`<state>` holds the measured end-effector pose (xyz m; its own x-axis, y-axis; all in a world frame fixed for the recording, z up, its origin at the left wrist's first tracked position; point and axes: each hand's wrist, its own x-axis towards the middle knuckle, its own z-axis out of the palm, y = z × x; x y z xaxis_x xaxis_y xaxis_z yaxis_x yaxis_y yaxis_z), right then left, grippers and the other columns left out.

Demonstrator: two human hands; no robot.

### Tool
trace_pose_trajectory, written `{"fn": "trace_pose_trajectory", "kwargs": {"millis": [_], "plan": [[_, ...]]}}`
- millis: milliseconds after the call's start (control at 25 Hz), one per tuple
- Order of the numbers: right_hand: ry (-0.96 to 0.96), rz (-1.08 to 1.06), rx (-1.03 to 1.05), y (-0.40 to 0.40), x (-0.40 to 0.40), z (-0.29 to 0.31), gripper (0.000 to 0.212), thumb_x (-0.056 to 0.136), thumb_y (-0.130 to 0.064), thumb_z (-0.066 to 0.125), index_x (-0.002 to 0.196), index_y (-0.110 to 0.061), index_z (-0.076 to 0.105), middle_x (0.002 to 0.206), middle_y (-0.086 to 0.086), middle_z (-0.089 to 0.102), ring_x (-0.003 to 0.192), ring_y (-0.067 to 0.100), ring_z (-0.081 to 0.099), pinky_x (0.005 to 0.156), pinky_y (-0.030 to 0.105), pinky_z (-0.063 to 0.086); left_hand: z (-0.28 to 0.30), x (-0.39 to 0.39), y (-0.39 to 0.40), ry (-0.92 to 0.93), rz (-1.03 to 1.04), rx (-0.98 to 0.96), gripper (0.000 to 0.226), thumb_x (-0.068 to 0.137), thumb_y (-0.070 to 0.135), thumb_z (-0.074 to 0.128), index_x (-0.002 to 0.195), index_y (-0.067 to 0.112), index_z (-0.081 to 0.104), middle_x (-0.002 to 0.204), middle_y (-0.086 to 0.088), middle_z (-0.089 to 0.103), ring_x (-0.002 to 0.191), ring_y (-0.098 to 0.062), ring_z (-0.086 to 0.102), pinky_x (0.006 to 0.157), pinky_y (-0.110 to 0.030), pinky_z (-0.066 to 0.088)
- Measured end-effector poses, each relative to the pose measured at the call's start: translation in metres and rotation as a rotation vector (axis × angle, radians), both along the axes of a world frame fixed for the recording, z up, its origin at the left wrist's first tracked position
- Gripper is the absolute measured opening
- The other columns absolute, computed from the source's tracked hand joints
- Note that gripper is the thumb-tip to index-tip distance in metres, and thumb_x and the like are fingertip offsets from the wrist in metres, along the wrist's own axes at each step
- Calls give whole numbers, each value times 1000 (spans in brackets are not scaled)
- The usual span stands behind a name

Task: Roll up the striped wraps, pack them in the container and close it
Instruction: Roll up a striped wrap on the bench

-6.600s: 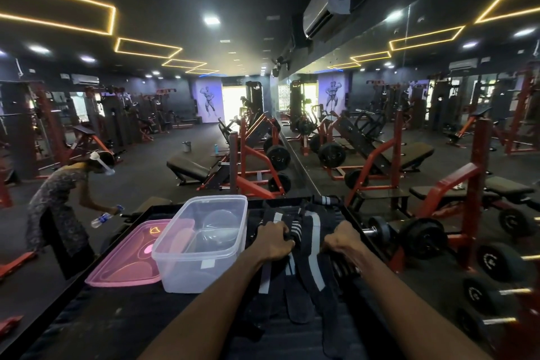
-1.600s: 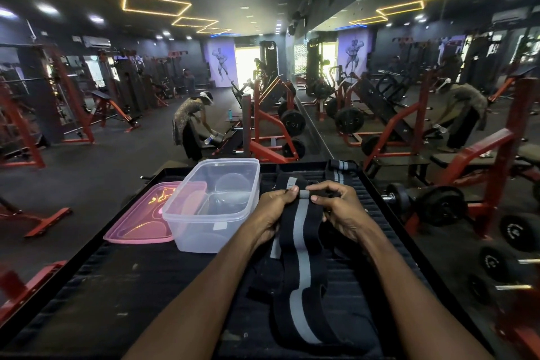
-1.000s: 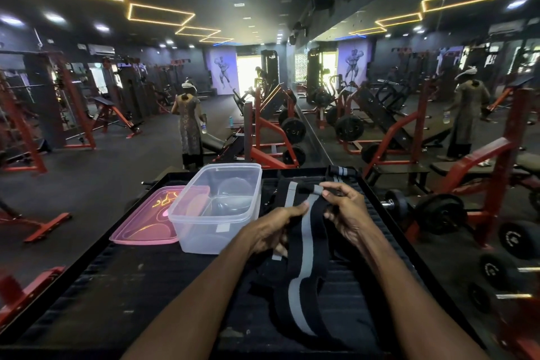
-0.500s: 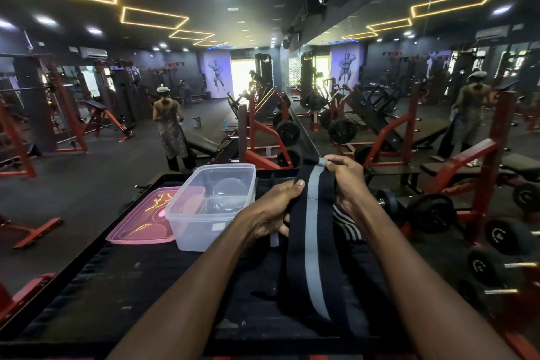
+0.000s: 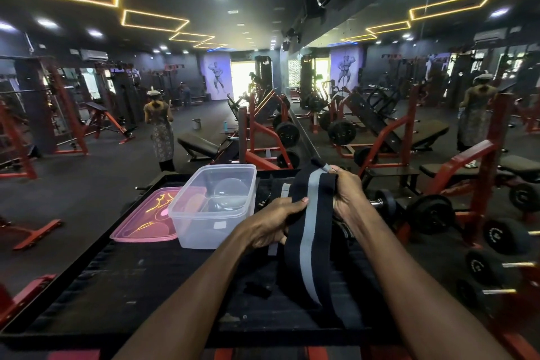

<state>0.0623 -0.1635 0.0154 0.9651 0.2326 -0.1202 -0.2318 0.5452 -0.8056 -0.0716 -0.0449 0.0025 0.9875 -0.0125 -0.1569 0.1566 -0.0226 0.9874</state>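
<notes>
Right hand fingers clamped the striped wrap at its top end; left hand fingers pinched its edge lower down. Long axis ran from fingers down toward the desk. Empty clear container sat left of left fingers, pink lid beyond.

Both forearms reach forward. The left hand pinches the wrap at its edge, thumb on top. The right hand grips its upper end, fingers seemingly curled behind.
</notes>
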Motion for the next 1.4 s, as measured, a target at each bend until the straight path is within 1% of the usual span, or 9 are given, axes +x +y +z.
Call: {"fn": "trace_pose_trajectory", "kwargs": {"millis": [200, 320, 400, 520, 680, 880, 1080, 1200, 1400], "plan": [[-60, 167, -77, -7, -5, 18, 13, 86, 2, 60, 95, 5, 69, 76, 21, 64, 57, 27, 62, 55, 32, 57, 2, -3, -1, -21, -160, -323, 52, 86, 29, 74, 126, -2, 65, 126, -22, 66, 120, -36, 61, 115, -55, 35], [-67, 403, -9, -14, -12, 26, 9, 87, -1, 64, 92, 6, 65, 74, 18, 64, 63, 27, 66, 61, 34, 60, 13, -10, 0, 67, -442, -335, 54, 98, 45, 50, 131, 3, 60, 111, -16, 69, 88, -32, 73, 78, -49, 60], [-87, 447, -62, -10, -8, 18, 34, 78, -4, 76, 107, 11, 69, 94, 25, 71, 86, 36, 70, 84, 46, 60, 13, -9, 4, 116, -461, -213, 67, 95, 63, 37, 129, 10, 60, 116, -20, 65, 92, -38, 70, 69, -51, 61], [-66, 364, -251, -4, -9, -6, 53, 66, -8, 83, 116, 3, 71, 105, 23, 74, 98, 35, 72, 98, 53, 53, -2, 3, 15, 141, -132, -137, 78, 87, 75, 44, 124, 9, 62, 98, -14, 72, 81, -30, 72, 74, -50, 59], [-12, 274, -303, 1, -17, -32, 25, 86, 1, 66, 109, 7, 72, 106, 25, 71, 96, 35, 68, 93, 49, 55, -19, 24, 25, 13, 360, -33, 47, 92, 55, 60, 104, 11, 68, 79, -4, 70, 60, -16, 62, 58, -30, 48], [-30, 285, -240, 7, -13, -30, 17, 93, 5, 58, 105, 9, 69, 88, 20, 69, 75, 25, 66, 58, 31, 59, -11, 41, 25, -106, 493, 61, 23, 94, 32, 67, 87, 11, 72, 95, -13, 76, 82, -23, 71, 76, -35, 58], [-11, 300, -172, 13, -5, -27, 18, 87, 13, 58, 100, 17, 69, 101, 34, 69, 89, 38, 72, 84, 45, 61, -11, 37, 28, 141, 128, -193, 57, 93, 59, 55, 121, 11, 70, 119, -21, 70, 111, -39, 66, 70, -50, 59], [-21, 294, -124, 14, -4, -18, 26, 81, 13, 65, 106, 20, 66, 107, 38, 65, 84, 37, 70, 87, 46, 58, -18, 32, 32, 210, -116, -219, 70, 92, 67, 49, 132, 12, 63, 119, -19, 67, 102, -39, 67, 62, -54, 60], [-81, 396, -51, 11, 4, -8, 27, 82, 11, 56, 106, 17, 68, 104, 37, 68, 96, 42, 70, 95, 48, 56, -16, 27, 31, 139, -174, -472, 55, 98, 48, 56, 129, 4, 63, 124, -17, 67, 116, -33, 63, 113, -49, 34]]}}
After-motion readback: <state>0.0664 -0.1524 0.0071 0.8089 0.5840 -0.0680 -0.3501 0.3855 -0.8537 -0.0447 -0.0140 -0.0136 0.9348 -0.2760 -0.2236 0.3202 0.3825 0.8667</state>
